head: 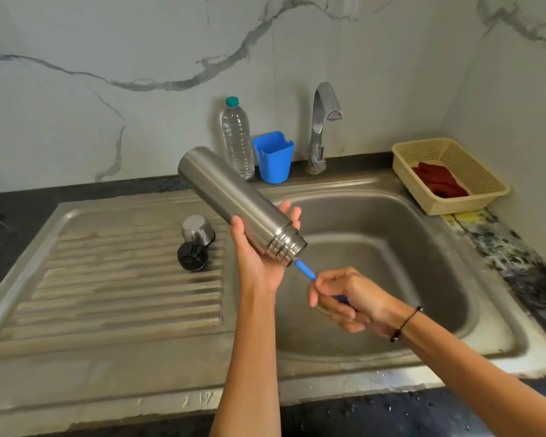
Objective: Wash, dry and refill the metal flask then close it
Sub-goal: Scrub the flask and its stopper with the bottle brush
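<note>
We stand at a stainless steel sink (501, 313) set in a dark speckled counter (514, 247), with a ribbed drainboard (108, 279) on its left and white marble-veined wall tiles (108, 58) behind and to the right. A chrome tap (320, 127) rises at the back of the basin. Beside it stand a blue plastic cup (273, 159) and, touching that cup's left side, a clear water bottle (237, 140) with a teal cap. At the back right corner a cream plastic basket (473, 165) holds a red cloth (438, 181). On the drainboard a steel cup-lid (197, 228) sits mouth down, with a black stopper (191, 257) just in front of it and touching it.

We can read no brand, label or writing on any of these things; the bottle's wrapper area looks bare.

Our left hand (259, 257) cradles the metal flask (234, 200) from below near its threaded neck, thumb up on the near side and fingers (292, 212) curled round the far side. The flask is tilted, mouth down toward us over the basin's left edge, base up toward the wall. Our right hand (350, 298) has its fingers closed around the blue handle (306, 271) of a brush, whose shaft runs into the flask's open mouth; the brush head is hidden inside. A dark cord bracelet (405, 323) circles the right wrist.
</note>
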`<move>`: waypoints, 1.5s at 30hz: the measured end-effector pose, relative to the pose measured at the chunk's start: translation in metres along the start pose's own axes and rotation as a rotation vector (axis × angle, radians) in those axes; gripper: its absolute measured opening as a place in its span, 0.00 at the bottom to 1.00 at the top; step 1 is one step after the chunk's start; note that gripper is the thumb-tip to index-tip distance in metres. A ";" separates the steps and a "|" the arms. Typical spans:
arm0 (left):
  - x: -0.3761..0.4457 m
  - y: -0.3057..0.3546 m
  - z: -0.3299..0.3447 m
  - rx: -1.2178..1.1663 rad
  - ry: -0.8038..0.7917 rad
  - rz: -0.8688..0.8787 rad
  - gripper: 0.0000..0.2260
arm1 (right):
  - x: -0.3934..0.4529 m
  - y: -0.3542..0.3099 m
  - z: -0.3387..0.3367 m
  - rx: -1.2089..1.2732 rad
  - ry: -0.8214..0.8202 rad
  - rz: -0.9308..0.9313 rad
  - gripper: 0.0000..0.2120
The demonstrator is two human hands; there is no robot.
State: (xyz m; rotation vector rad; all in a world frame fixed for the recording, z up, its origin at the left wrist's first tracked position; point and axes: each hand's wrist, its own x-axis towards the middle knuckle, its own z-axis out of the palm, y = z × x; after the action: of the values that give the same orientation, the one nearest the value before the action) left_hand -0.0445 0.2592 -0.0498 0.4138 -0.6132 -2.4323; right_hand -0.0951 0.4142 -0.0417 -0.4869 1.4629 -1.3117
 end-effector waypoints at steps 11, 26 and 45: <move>0.012 -0.017 -0.001 0.105 0.290 -0.066 0.34 | -0.003 0.006 0.022 -1.521 0.696 -0.274 0.04; 0.004 -0.003 0.013 0.103 0.446 0.024 0.23 | -0.007 0.018 0.005 -1.437 0.913 -0.380 0.15; 0.002 -0.007 0.015 0.157 0.478 0.064 0.25 | 0.006 0.018 0.011 -1.022 0.849 -0.326 0.10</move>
State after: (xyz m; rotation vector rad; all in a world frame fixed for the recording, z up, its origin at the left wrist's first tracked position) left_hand -0.0561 0.2678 -0.0406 0.9876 -0.5918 -2.1190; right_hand -0.0811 0.4099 -0.0587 -0.9002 2.8793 -0.9365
